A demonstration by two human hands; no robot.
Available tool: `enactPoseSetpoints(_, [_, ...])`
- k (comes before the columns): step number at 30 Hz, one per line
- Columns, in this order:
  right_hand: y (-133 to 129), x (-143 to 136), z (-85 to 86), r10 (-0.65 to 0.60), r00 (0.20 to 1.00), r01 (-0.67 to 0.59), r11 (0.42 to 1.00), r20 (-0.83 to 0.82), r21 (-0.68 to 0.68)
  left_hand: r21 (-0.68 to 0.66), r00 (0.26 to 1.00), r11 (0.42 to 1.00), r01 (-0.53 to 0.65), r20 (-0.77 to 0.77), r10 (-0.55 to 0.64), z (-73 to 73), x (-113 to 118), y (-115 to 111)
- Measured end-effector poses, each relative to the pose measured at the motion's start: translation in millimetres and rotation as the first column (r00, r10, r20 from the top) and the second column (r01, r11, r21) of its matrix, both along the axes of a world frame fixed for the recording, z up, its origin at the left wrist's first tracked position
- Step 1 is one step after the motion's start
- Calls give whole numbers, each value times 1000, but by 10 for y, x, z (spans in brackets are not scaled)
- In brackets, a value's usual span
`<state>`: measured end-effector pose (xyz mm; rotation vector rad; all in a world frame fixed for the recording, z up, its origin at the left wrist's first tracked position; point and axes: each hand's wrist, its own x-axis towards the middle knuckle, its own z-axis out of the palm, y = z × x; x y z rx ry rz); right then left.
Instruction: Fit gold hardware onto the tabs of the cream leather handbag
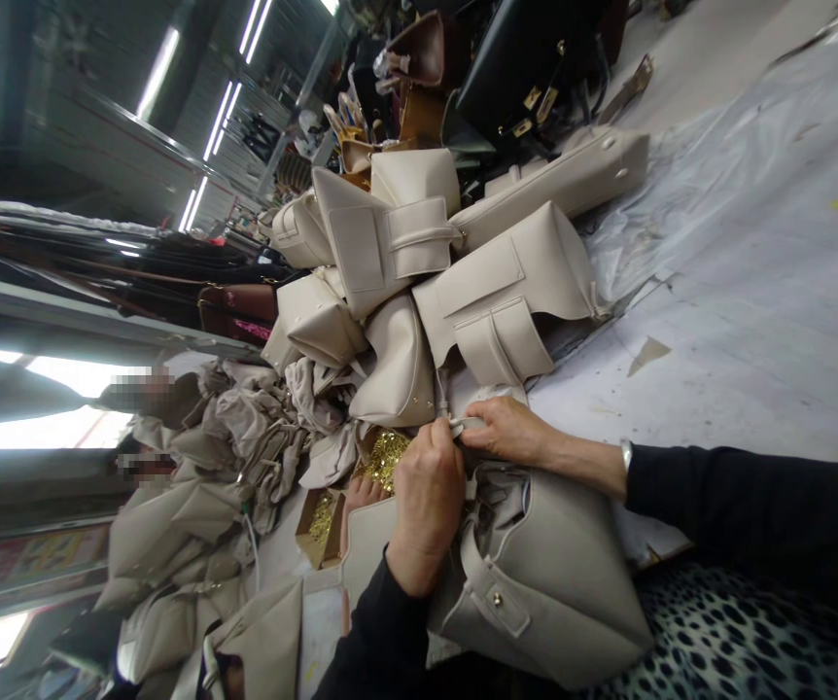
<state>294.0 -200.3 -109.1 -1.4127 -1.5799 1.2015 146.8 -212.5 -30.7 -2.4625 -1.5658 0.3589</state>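
Note:
A beige handbag (565, 574) rests tilted against my lap, its mouth partly open with the lining showing. A strap (495, 595) on its side carries a small gold stud. Just above the bag's opening, my left hand (428, 486) is closed, its fingertips pinching a narrow beige strap end (470, 424). From the other side, my right hand (512, 431) pinches the same strap, thumb and fingers pressed together. The two hands almost touch. Whether a small fastener is between the fingertips is hidden.
Several beige bags (499, 282) are heaped beyond my hands. Gold hardware fills an open box (321, 525) and a second container (385, 459), where another person's hand (363, 492) reaches in. Dark bags (513, 68) lie farther back. Plastic sheeting (681, 194) covers part of the white table (754, 360).

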Motion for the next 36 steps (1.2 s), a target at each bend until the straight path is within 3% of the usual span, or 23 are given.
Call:
enactPoseSetpoints(3, [0, 4, 9, 2, 1000, -2, 1000, -3, -5, -10, 999, 1000, -18, 43, 18, -43, -17, 36])
enactPoseSetpoints(6, [3, 11, 33, 9, 1000, -9, 1000, -7, -21, -50, 972, 995, -83, 217, 92, -67, -68, 110])
enactPoseSetpoints(10, [9, 13, 65, 9, 1000, -9, 999, 6, -34, -198, 848, 967, -158, 474, 236, -38, -133, 223])
enactPoseSetpoints(13, [8, -3, 70, 0, 999, 1, 1000, 45, -26, -296, 767, 941, -164, 562, 310, -11, -157, 275])
enactPoseSetpoints(19, [14, -49, 63, -3, 991, 5, 1000, 133, -11, -409, 650, 898, -165, 639, 410, -39, -225, 318])
enactPoseSetpoints(25, [44, -35, 54, 22, 988, -22, 1000, 150, -3, -537, 466, 831, -147, 703, 537, -55, -329, 339])
enactPoseSetpoints(31, [30, -15, 18, 27, 994, -29, 1000, 101, 10, -681, 296, 731, -50, 689, 662, -28, -425, 253])
enactPoseSetpoints(36, [14, -15, -16, 40, 999, -40, 999, 31, 1, -697, 292, 716, -43, 676, 676, -45, -399, 247])
